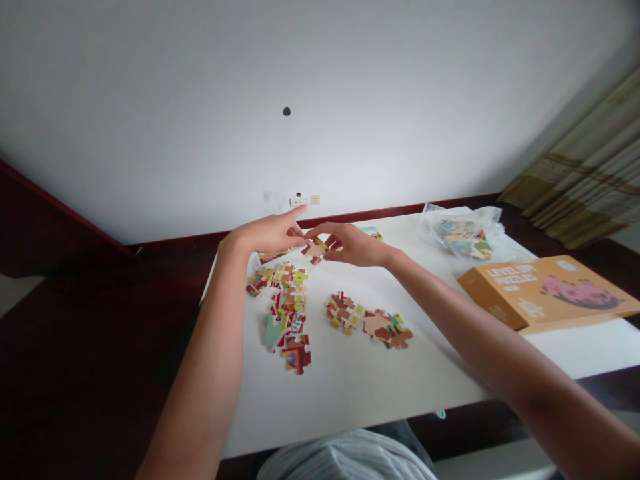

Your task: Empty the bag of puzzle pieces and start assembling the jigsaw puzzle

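My left hand (273, 233) reaches to the far side of the white table (350, 393), one finger stretched up and right, the others bent near my right fingertips. I see nothing held in it. My right hand (357, 245) arches over a brown-and-cream jigsaw puzzle piece (315, 251), its thumb and fingers at the piece's edges. Below my left hand runs a joined strip of puzzle pieces (295, 300), bent down to a dark red piece (299, 355). Two small joined clusters, one checked (344, 312) and one brown (386, 328), lie to the right.
An orange puzzle box (550, 290) stands at the table's right, with a clear plastic bag (463, 233) of pieces behind it. More pieces (373, 233) lie at the far edge, partly behind my hands. Behind the table rises a white wall (380, 120) with sockets (315, 199).
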`<act>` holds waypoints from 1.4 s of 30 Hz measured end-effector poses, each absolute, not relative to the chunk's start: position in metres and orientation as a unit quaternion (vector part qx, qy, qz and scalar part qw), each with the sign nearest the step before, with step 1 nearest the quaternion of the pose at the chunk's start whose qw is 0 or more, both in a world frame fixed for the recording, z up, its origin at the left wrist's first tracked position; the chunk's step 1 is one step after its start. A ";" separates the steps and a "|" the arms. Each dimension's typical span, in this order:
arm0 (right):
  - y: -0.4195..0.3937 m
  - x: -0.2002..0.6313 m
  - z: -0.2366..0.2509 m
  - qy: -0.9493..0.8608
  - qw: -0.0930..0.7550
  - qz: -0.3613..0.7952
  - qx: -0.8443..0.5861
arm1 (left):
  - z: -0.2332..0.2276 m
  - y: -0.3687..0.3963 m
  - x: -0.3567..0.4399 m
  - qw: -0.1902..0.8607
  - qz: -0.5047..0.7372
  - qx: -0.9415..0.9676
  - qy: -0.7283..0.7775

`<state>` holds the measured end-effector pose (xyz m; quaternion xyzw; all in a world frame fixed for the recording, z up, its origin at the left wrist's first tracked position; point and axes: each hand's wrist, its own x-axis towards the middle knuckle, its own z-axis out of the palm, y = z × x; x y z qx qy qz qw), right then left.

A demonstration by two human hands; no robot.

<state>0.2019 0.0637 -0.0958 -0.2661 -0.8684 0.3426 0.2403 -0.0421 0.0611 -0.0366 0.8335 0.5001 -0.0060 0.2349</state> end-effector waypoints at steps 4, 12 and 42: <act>0.063 0.207 -0.087 -0.852 0.253 0.379 -0.258 | -0.049 0.069 -0.031 0.333 0.064 0.822 0.457; 0.077 0.215 -0.092 -0.805 0.265 0.349 -0.400 | -0.059 0.071 -0.021 0.313 0.048 0.836 0.448; 0.116 0.274 -0.105 -0.718 -0.208 0.310 -0.588 | -0.131 0.066 0.061 0.141 -0.028 0.923 0.358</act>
